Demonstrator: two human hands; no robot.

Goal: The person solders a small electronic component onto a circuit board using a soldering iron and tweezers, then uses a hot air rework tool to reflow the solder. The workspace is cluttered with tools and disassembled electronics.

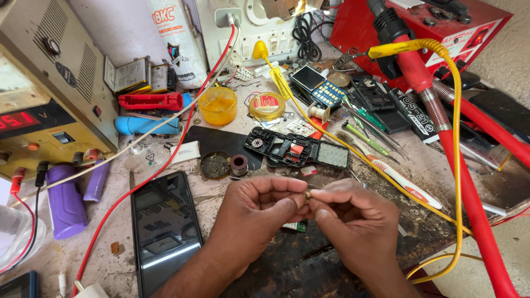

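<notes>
Phone-repair workbench (power supply (49, 105); screwdrivers (367, 140))

Dark phone screen (164, 232), red readout (16, 120)

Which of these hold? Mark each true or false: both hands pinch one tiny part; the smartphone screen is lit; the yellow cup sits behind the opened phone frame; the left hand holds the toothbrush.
1. Left hand and right hand pinch one tiny part: true.
2. Smartphone screen lit: false, it is dark.
3. Yellow cup behind the opened phone frame: true.
4. Left hand holds the toothbrush: false, it lies on the bench.
</notes>
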